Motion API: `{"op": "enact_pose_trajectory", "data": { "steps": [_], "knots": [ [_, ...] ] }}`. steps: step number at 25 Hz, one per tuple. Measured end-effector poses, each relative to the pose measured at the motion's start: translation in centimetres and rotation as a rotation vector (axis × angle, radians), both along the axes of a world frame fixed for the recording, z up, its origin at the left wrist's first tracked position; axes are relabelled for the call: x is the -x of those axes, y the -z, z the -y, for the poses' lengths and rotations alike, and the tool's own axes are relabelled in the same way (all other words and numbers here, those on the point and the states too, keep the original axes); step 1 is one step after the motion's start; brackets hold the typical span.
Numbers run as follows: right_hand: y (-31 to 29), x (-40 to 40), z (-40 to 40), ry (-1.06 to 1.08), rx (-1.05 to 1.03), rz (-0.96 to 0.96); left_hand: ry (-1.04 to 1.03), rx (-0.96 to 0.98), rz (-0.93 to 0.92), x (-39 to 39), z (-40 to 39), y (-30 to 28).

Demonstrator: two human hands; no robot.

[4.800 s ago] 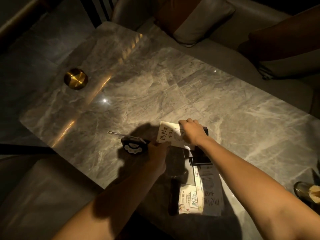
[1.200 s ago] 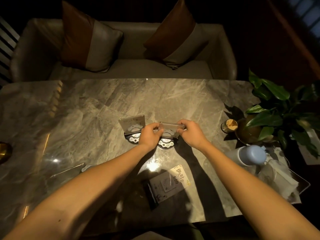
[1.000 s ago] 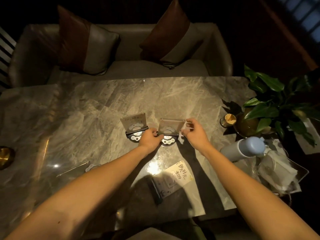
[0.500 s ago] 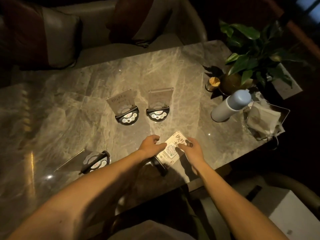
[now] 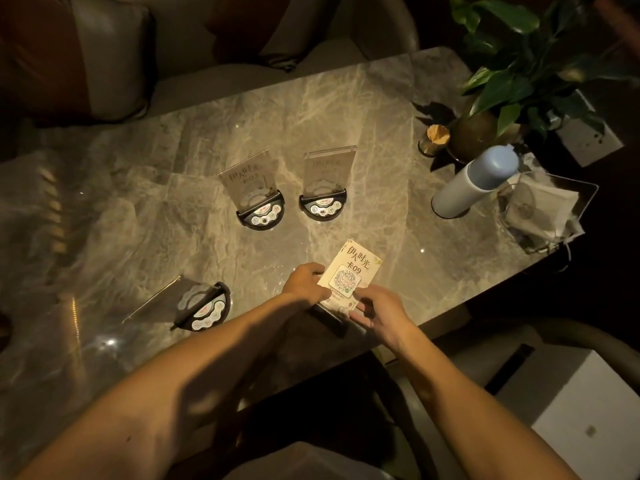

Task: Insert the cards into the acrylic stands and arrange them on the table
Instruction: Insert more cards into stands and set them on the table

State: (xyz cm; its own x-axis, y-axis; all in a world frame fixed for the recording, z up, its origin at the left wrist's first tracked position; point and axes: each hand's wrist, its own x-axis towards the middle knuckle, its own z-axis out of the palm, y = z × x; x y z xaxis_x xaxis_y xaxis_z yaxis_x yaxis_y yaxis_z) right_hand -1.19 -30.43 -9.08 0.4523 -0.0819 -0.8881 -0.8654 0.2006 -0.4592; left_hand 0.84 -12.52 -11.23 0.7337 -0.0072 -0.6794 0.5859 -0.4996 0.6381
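Observation:
Two acrylic stands with black bases stand upright mid-table, the left stand (image 5: pixel 257 194) and the right stand (image 5: pixel 325 185), each with a card in it. A third stand (image 5: pixel 202 306) lies flat at the left. Near the front edge a pale card (image 5: pixel 350 271) printed with a QR code and "09" lies over the dark base of another flat stand (image 5: pixel 329 317). My left hand (image 5: pixel 304 285) grips the card's left edge with curled fingers. My right hand (image 5: pixel 377 310) pinches its lower right corner. Whether the card sits inside that stand's sleeve is unclear.
On the marble table (image 5: pixel 363 109), at the right, stand a potted plant (image 5: pixel 472 140), a small toothpick cup (image 5: pixel 434 140), a pale blue bottle (image 5: pixel 474 183) and a clear tray (image 5: pixel 585 199) of white cloth. A sofa with cushions (image 5: pixel 104 64) runs along the far side. A white box (image 5: pixel 575 420) is on the floor.
My hands left the second upright stand and came back to the card near the front edge. Since half a second ago they have stayed on the card, my right hand shifting to its lower corner.

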Motion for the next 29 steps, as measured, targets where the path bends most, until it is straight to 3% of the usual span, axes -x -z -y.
{"op": "enact_pose_trajectory", "data": {
  "steps": [9,14,20,29],
  "knots": [
    [-4.3,-5.3,-2.0,-0.288,0.190,0.329,-0.172,0.042,0.198,-0.1,-2.2,-2.8],
    [-6.1,-8.1,-3.8,-0.412,0.193,0.444,-0.284,0.028,0.316,-1.2,-4.1,-4.4],
    [-6.7,-9.1,-6.0,-0.622,0.211,0.603,-0.457,0.043,0.350,-0.3,-5.9,-4.7],
    [-5.0,-10.4,-5.4,-0.959,0.269,0.726,-0.447,0.052,0.271,0.6,-6.6,-6.2]
  ]
}}
